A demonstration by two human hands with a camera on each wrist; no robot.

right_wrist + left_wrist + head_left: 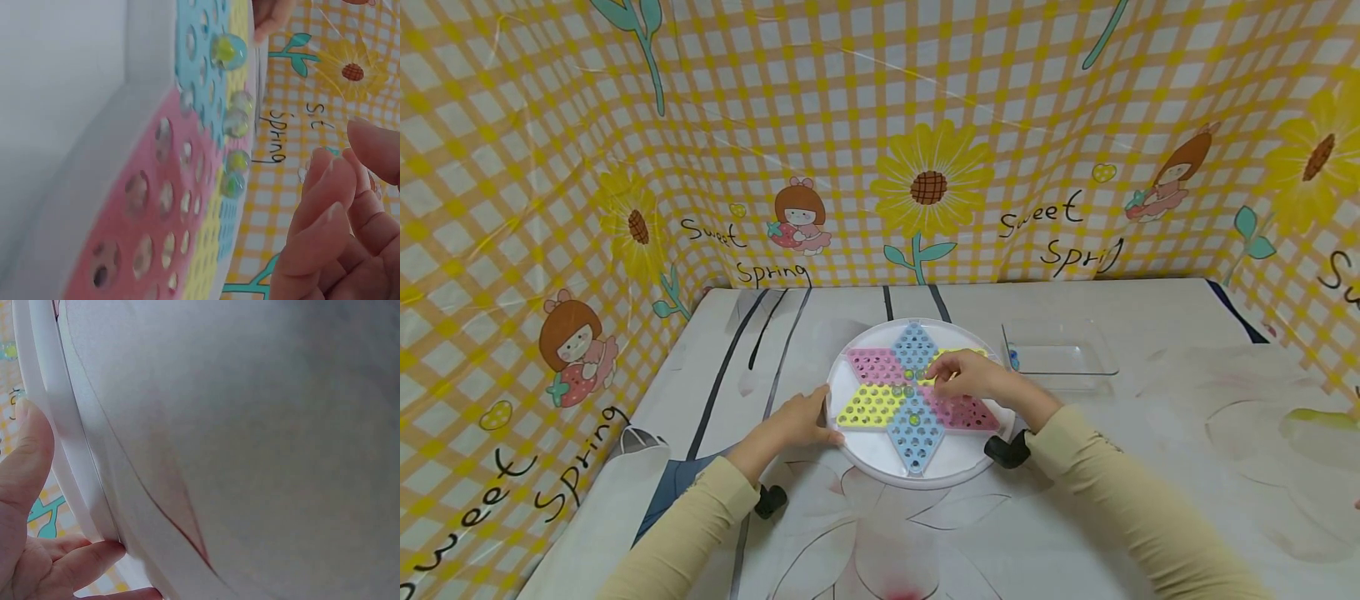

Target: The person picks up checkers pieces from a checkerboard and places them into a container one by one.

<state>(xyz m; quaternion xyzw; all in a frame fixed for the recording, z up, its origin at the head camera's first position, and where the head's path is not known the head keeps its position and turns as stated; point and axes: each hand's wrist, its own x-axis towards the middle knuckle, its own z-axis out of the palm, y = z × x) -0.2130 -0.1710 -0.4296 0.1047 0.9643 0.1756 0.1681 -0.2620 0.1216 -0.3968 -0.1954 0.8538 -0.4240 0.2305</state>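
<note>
A round white Chinese checkers board point(868, 454) carries a star of pink, blue and yellow sections full of holes. Several clear marbles with yellow-green insides sit near its centre, and one marble point(913, 420) is on the near blue section. My left hand point(793, 421) holds the board's left rim, thumb over the edge and fingers along the outer side. Above the right part of the star is my right hand point(966, 375), its fingertips close by the central marbles. In the right wrist view its loosely bent fingers point(328, 194) and thumb show nothing between them.
A clear rectangular tray point(1067, 372) stands right of the board, with small blue marbles point(1014, 358) at its left end. Black wrist-camera mounts hang below both wrists. A yellow checked cloth point(835, 108) walls the back and sides of the table.
</note>
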